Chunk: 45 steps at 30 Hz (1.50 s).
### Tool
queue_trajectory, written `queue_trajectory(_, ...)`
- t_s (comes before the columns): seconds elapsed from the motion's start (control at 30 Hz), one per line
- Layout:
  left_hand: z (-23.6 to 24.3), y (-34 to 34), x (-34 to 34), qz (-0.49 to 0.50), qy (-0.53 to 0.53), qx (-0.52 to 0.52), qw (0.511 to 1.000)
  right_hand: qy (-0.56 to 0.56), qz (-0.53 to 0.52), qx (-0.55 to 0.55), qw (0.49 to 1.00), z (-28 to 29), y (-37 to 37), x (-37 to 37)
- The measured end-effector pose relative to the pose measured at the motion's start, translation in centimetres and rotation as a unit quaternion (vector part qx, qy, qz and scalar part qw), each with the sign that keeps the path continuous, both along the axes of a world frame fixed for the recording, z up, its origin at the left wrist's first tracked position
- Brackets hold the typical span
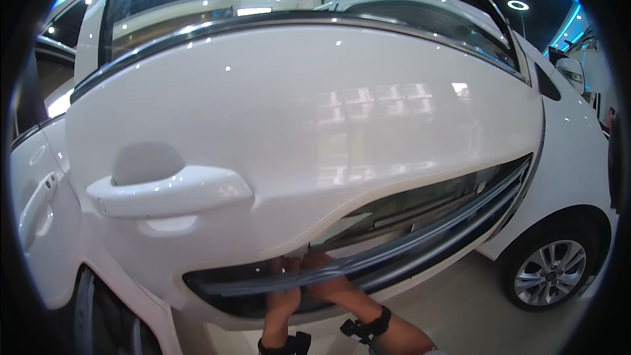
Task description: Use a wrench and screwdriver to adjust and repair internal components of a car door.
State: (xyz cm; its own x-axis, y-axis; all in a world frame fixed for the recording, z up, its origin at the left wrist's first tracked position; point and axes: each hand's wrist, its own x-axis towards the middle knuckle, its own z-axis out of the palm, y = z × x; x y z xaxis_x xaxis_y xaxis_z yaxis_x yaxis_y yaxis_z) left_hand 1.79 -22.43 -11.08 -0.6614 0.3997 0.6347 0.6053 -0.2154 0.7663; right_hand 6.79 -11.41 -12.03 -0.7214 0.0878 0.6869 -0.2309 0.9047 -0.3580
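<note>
In the head view, a long dark bar [394, 248] is slanting across the opening [420, 186] low in the white car door [276, 112]; its long axis is rising from lower left to upper right; the left hand [284, 297] and right hand [328, 287] are sitting close side by side at its left part, the right being nearer the rising stretch; the fingers are showing only dimly, so I cannot tell whether they are gripping it; the rim is curving tighter leftward and leaving more room up and rightward; grey floor [453, 289] is lying below the door.
</note>
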Motion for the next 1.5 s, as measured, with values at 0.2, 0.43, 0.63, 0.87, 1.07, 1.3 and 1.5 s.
queue_trajectory(0.2,-1.7,0.4,-1.7,0.045,0.107,-0.012,0.993,0.103,-0.055,0.009,0.993,0.6,1.0,1.2)
queue_trajectory(0.43,0.1,1.2,-1.6,-0.163,-0.093,0.120,0.975,0.123,-0.114,-0.071,0.983,1.0,1.1,2.3)
queue_trajectory(0.63,-1.0,0.7,-1.7,-0.228,-0.192,0.208,0.932,0.128,-0.094,-0.080,0.984,2.1,0.6,2.8)
queue_trajectory(0.87,-1.0,0.6,-1.4,-0.204,-0.169,0.168,0.949,0.181,-0.118,-0.072,0.974,1.8,1.1,2.8)
queue_trajectory(1.07,-1.0,1.1,-1.6,-0.092,-0.102,0.168,0.976,0.110,-0.083,-0.097,0.986,0.8,1.6,2.1)
queue_trajectory(1.3,-1.0,0.7,-1.9,-0.033,-0.085,0.125,0.988,0.051,-0.025,-0.161,0.985,1.0,1.2,2.2)
queue_trajectory(1.5,0.7,-1.0,-1.3,-0.018,-0.017,0.043,0.999,-0.109,0.105,-0.273,0.950,2.4,-3.2,1.6)
